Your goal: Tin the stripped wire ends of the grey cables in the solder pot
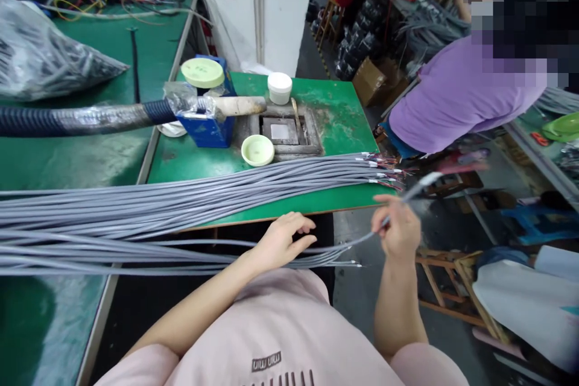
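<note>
My right hand grips a grey cable near its end, off the right side of the green table. The cable's white-banded tip and thin wires point up to the right, smeared by motion. My left hand is open, thumb and fingers apart, just above a smaller group of grey cables lying along the table's front edge. Beyond it, a thick bundle of grey cables lies across the table, with stripped coloured wires fanning out at the right end.
A solder pot is set in the green table. Around it are a pale green dish, a white tub and a blue box bearing a hose. A person in purple sits at right, near a wooden stool.
</note>
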### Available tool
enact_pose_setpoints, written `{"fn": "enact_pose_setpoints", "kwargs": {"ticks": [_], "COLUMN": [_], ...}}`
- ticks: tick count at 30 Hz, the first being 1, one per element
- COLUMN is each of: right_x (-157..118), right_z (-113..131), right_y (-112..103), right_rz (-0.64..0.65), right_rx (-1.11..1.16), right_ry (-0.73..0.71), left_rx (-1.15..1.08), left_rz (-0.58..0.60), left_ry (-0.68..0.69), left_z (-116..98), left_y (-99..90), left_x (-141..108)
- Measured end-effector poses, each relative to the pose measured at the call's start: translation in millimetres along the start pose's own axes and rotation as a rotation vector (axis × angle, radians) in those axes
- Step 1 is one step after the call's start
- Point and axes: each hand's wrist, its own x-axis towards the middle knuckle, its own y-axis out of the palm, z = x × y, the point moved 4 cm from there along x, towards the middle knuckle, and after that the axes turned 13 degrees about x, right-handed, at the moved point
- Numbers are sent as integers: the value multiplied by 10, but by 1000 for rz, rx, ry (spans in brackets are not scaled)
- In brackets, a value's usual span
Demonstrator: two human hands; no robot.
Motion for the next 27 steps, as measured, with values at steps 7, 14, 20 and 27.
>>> {"fn": "enact_pose_setpoints", "kwargs": {"ticks": [7, 14, 20, 27], "right_x": [-599, -521, -518, -551], "right_z": [-217, -205, -277, -373], "right_y": [946, 1072, 1079, 1033], "right_rz": [806, 786, 716, 642], "right_rx": [-412, -354, -295, -269], "right_ry": [247, 213, 187, 183], "left_rx": [-735, -839, -827, -713], "left_rz": [-127, -216, -243, -275], "left_ry": [-303, -391, -386, -377], "left_z": [59, 121, 115, 119], "left_y": [-145, -137, -63, -73], "left_x": [31, -22, 5, 9]}}
